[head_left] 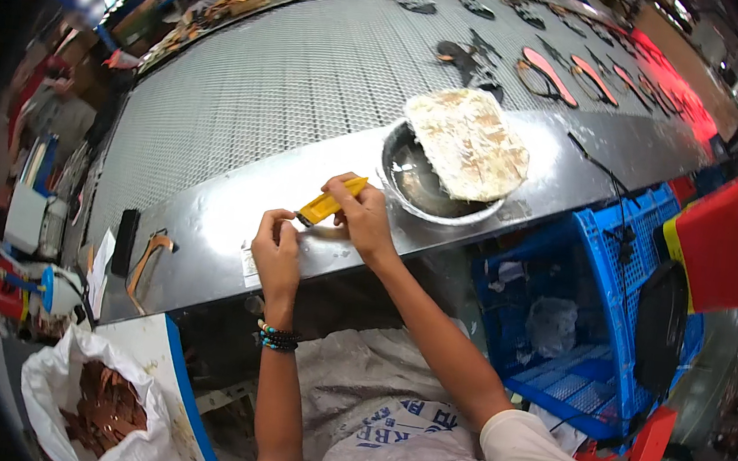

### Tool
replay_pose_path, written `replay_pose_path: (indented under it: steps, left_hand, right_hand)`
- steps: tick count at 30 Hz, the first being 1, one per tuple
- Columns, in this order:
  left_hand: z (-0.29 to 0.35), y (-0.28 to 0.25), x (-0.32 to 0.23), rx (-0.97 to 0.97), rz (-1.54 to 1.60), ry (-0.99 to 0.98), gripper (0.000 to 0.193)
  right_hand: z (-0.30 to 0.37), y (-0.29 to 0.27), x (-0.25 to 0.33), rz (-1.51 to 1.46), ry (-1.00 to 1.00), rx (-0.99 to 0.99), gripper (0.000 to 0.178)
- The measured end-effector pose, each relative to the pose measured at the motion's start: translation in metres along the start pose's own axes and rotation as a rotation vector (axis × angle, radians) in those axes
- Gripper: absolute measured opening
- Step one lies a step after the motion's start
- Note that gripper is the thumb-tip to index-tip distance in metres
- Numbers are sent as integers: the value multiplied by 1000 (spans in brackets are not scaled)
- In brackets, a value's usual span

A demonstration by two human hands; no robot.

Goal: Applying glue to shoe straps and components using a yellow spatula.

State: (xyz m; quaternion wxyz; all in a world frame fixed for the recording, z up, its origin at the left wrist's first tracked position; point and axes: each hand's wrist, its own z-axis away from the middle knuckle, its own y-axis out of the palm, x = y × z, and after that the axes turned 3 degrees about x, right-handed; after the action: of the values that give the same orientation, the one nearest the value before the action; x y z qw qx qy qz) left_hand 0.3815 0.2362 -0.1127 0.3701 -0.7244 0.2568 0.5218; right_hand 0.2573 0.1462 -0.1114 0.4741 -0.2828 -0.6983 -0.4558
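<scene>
A yellow utility knife lies slanted in my right hand, whose fingers are wrapped round it. Its dark end points down toward my left hand. The left thumb and fingers are curled together close to that dark end; whether they pinch something small cannot be made out. Both hands are over the near metal edge of the worktable. Just right of my right hand stands a metal basin, with a board crusted in whitish residue lying across it.
Beyond the metal edge runs a mesh belt with sandal parts at the far right. A wooden-handled tool and a black block lie left. Below are a sack of brown scraps and a blue crate.
</scene>
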Motion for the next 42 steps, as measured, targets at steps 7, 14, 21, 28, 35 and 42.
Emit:
replay_pose_path:
  steps: [7,14,21,28,35,42]
  left_hand:
    - [-25,-3,-16,255,142,-127,18]
    - [-55,57,-49,536,181,-167,28]
    - [-69,76,-49,609,169,-284,23]
    - [-72,73,-40,604,158,-225,18]
    - [-68,70,-37,601,203,-186,18]
    - [-67,66,-48,652,167,-243,23]
  right_hand:
    - [82,-11,94,73,-347,-213,29]
    - [110,-97,117,418,-145,-376,36]
    - [112,-134,105,468,66,-383,39]
    - [98,-135,102,340,83,-305,39]
    - [96,-133,90,237,161,-385,33]
    - [87,-127,82,46,205,-361,28]
